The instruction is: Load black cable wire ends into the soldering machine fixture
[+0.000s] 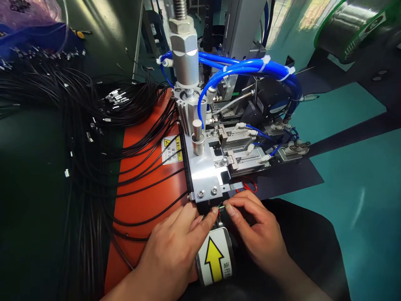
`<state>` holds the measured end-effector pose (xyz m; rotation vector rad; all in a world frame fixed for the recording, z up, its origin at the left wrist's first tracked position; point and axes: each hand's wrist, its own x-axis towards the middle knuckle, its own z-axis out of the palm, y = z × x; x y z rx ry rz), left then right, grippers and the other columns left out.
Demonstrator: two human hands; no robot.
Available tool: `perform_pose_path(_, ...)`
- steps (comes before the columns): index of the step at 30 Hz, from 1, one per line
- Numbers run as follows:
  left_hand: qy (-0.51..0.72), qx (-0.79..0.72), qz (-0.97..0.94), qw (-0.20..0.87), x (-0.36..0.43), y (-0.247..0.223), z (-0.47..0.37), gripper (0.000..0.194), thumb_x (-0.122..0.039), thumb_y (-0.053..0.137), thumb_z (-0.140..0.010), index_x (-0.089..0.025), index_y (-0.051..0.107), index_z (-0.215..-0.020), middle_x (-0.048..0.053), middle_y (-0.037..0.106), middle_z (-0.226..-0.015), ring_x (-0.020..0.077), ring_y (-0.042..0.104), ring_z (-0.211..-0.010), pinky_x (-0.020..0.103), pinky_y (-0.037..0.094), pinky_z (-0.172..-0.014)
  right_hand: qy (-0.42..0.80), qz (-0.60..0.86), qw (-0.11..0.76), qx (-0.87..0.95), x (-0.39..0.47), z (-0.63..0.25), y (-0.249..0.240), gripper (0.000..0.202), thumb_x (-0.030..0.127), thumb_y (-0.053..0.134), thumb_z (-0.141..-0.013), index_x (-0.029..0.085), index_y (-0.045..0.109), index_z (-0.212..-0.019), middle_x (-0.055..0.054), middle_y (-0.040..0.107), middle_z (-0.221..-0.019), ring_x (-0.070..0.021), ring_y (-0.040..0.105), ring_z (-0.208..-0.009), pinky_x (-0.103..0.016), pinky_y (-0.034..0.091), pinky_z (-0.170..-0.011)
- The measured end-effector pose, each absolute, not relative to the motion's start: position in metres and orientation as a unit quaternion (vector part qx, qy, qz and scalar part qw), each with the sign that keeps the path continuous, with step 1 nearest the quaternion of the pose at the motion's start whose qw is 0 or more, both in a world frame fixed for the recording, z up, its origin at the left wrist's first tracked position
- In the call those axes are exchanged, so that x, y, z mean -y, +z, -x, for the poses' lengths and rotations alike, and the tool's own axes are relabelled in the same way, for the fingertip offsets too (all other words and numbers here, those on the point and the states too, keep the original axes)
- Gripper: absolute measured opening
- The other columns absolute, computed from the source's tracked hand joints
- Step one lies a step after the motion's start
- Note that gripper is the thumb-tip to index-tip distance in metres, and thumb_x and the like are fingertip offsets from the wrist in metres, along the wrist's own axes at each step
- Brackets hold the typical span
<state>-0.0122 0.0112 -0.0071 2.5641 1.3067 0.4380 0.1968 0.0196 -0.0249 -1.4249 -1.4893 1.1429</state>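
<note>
My left hand (178,236) lies at the front corner of a metal machine (203,171), index finger and thumb closed round the end of a black cable (138,239) that runs in from the left under the palm. Thin coloured wires show at its fingertips, one red and one green wire (222,207). My right hand (258,223) pinches the green wire between thumb and index finger, close to the left fingertips. Just below the fingers is a white label with a yellow arrow (214,259). The exact wire ends are too small to make out.
Many black cables (84,159) with shiny metal ends spread over the left side and an orange-red panel (150,200). Blue air tubes (247,67) arch above the machine. A solder wire spool (351,29) stands at the upper right. Red wires (252,184) loop behind my right hand.
</note>
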Motion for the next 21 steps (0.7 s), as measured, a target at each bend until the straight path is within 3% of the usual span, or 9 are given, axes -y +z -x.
perform_pose_path(14, 0.161, -0.449, -0.872, 0.106, -0.0114, -0.0082, 0.0105, 0.053, -0.012, 0.053, -0.083, -0.022, 0.052, -0.136, 0.005, 0.05, -0.085, 0.016, 0.05, -0.07, 0.024, 0.043, -0.055, 0.426, 0.548, 0.389, 0.605, -0.0218, -0.1941, -0.0185, 0.01, 0.021, 0.06, -0.092, 0.025, 0.069, -0.094, -0.002, 0.062, -0.094, -0.0163, 0.06, -0.089, -0.028, 0.047, -0.082)
perform_pose_path(21, 0.167, -0.44, -0.874, 0.118, -0.0124, -0.0074, 0.0098, 0.051, -0.005, 0.045, -0.088, -0.021, 0.051, -0.136, 0.007, 0.052, -0.09, 0.0174, 0.053, -0.076, 0.027, 0.049, -0.06, 0.436, 0.544, 0.388, 0.604, -0.0196, -0.1939, -0.0172, 0.009, 0.023, 0.061, -0.092, 0.024, 0.069, -0.093, -0.002, 0.063, -0.094, -0.0163, 0.06, -0.089, -0.028, 0.047, -0.082)
